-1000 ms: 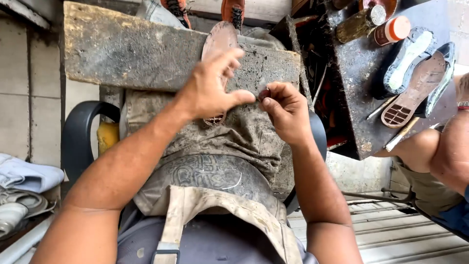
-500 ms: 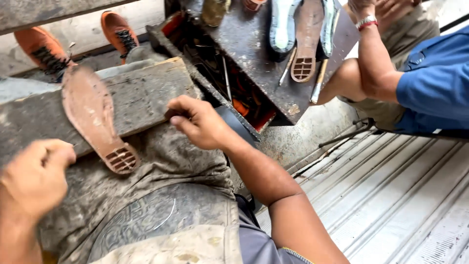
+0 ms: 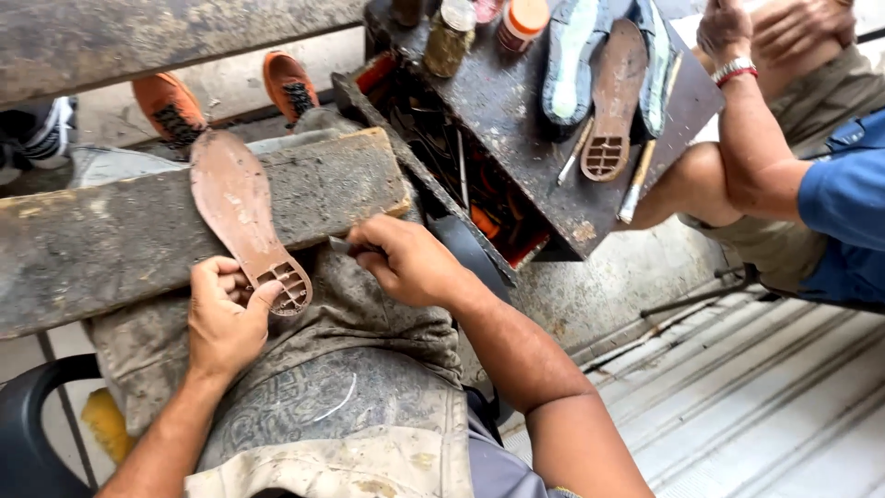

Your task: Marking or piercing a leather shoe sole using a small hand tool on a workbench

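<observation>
My left hand (image 3: 224, 318) pinches the heel end of the shoe sole (image 3: 245, 217), thumb and fingers closed on its edge, while my right hand (image 3: 410, 263) is curled tight around a small dark tool (image 3: 341, 245) — I judge it a blade, though only its tip shows past my fingers. The sole lies lengthwise across the worn wooden board (image 3: 120, 240) on my lap, heel toward me and toe pointing away, over my dirty apron (image 3: 304, 406).

What could go wrong: the tool's tip sits just beside my left fingers, so a slip off the rubber edge could catch them. My grip holds only the heel, so the toe end may swing on the board.

The sole is reddish-brown and flat, smooth along its length, with a grid of open cells at the heel.

Beyond, a dark surface (image 3: 516, 120) carries another sole (image 3: 613, 97), jars and brushes — another person's arm (image 3: 751, 148) rests beside it. Orange shoes (image 3: 171, 106) sit on the floor.
</observation>
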